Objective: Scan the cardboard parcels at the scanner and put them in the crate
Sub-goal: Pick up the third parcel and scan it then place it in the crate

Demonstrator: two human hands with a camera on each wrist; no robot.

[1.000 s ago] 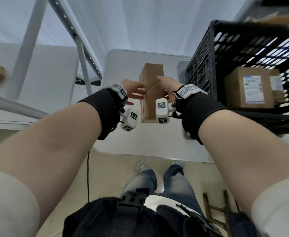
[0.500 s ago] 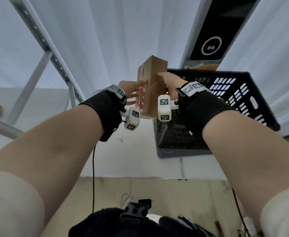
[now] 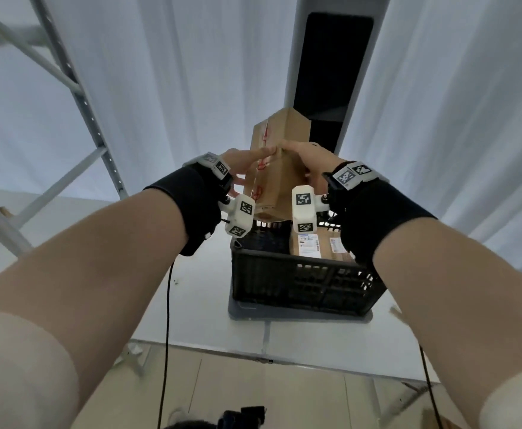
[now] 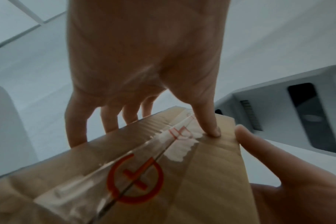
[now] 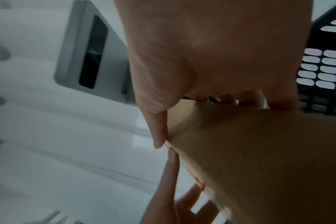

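A tall brown cardboard parcel (image 3: 279, 168) with clear tape and red marks stands upright in the air, held between both hands. My left hand (image 3: 243, 166) grips its taped left face, thumb on the tape and fingers round the far side. My right hand (image 3: 308, 162) grips the right side, thumb along the near edge. The parcel hangs above the black crate (image 3: 299, 283) and in front of the grey scanner column (image 3: 330, 72) with its dark window. In the left wrist view the parcel (image 4: 163, 181) shows a red circle mark, with the scanner (image 4: 307, 115) behind it.
The crate stands on a grey base on the white table (image 3: 204, 298); labelled parcels (image 3: 315, 246) lie inside it. A metal shelf frame (image 3: 77, 97) rises at the left. White curtains hang behind. A black cable (image 3: 168, 320) hangs off the table's front edge.
Both hands have lifted the parcel off the table and carried it rightward and up. It is now over the crate and in front of the scanner.
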